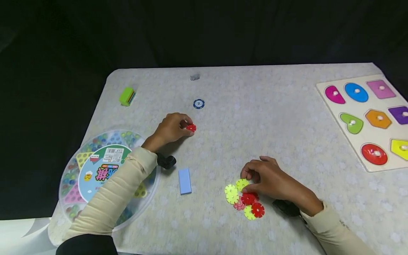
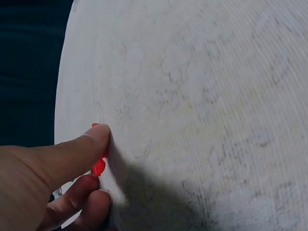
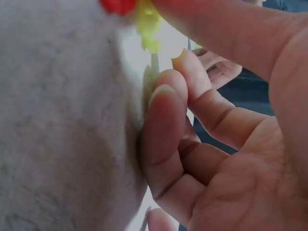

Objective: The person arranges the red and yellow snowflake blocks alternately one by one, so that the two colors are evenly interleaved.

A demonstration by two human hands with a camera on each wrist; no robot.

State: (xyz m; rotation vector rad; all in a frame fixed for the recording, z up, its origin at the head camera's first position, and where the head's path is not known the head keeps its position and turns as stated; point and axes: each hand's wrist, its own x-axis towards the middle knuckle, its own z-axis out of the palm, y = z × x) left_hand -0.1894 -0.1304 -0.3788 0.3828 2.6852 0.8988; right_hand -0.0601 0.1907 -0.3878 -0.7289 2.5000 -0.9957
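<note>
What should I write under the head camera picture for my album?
Left hand pinches a red snowflake disc; right hand picks at a pile of discs.

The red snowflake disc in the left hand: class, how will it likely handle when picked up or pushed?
The red snowflake disc looks thin and plastic, so probably light and stiff. The left hand pinches it by the fingers. Flat, it should slide; on edge, its notched rim might roll poorly.

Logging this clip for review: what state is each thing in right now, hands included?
left hand: pinches the red disc
red disc: held at the table, apart from the pile
right hand: fingers curled on a yellow disc
yellow disc: at the pile's edge
disc pile: loose, overlapping
round marble box: closed, under the left forearm
shape puzzle: all visible pieces seated
</note>
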